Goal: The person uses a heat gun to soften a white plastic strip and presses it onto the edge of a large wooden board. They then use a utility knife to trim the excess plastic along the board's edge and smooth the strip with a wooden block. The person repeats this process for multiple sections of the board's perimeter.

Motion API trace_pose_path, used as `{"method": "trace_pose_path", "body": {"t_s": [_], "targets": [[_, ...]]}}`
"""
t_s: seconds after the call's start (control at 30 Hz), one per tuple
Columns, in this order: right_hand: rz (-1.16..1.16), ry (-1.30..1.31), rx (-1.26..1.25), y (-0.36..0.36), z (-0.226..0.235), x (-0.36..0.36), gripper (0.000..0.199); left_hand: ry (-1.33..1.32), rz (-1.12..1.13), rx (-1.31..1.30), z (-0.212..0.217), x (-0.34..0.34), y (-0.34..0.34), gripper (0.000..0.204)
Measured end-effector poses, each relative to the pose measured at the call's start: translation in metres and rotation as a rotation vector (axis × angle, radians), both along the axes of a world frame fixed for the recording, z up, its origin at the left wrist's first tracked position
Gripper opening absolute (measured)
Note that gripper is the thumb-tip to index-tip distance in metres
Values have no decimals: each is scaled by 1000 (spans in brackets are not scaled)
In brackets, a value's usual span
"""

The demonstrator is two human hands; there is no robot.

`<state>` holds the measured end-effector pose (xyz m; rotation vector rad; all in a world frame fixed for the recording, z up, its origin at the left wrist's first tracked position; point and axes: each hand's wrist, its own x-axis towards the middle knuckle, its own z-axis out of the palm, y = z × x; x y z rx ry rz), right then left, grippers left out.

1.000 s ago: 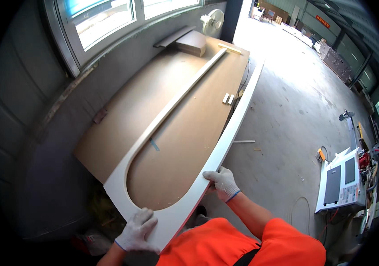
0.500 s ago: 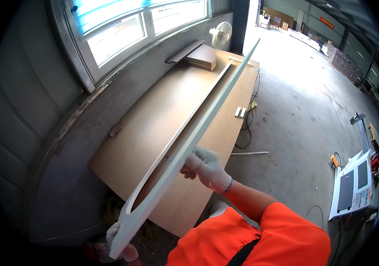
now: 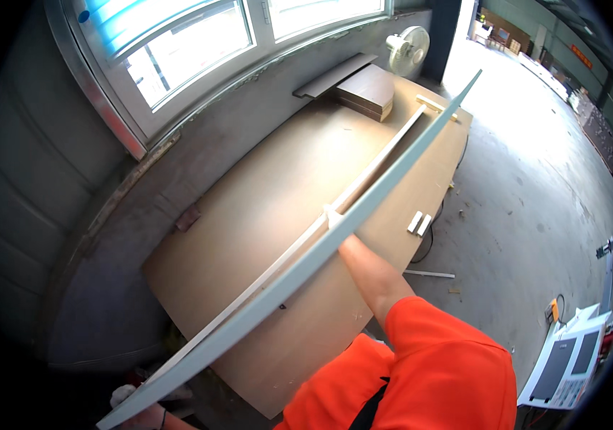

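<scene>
A long, narrow, pale grey-green board [image 3: 278, 287] runs diagonally above the table from lower left to upper right. Along its far side lies a pale strip [image 3: 249, 290], with a brown surface between the two. My gloved left hand [image 3: 123, 394] is closed around the near end of the board at the lower left. Across the board's middle reaches my right hand [image 3: 333, 216], its pale glove bent over the far edge and gripping there; most of its fingers are blurred or hidden. The wooden tabletop [image 3: 263, 208] is underneath.
Stacked brown boards [image 3: 364, 89] and a white fan [image 3: 408, 50] are at the table's far end, near a small wooden block [image 3: 435, 107]. Two short pale blocks [image 3: 419, 223] lie at the right edge. A window wall [image 3: 213, 136] flanks the left; a white machine [image 3: 564, 358] stands right.
My right hand has moved from beside the board onto its middle, farther up and across. The board's near end and my left hand have shifted lower left. The whole view has turned left.
</scene>
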<state>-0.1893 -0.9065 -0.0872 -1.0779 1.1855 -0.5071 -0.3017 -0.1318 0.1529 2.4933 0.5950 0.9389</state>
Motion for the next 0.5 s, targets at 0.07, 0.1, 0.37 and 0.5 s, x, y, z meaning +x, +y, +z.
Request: {"method": "trace_pose_path", "body": {"t_s": [0.07, 0.1, 0.37, 0.5], "targets": [[-166, -190, 42, -8, -10, 4, 20, -174, 165, 691, 47, -19, -32, 71], [-203, -303, 128, -15, -10, 6, 13, -267, 241, 1035, 71, -23, -49, 69], [-222, -395, 437, -11, 56, -75, 16, -629, -200, -659, 166, -17, -143, 92], [-167, -202, 223, 17, 78, -165, 32, -317, 52, -583, 151, -21, -132, 93]]}}
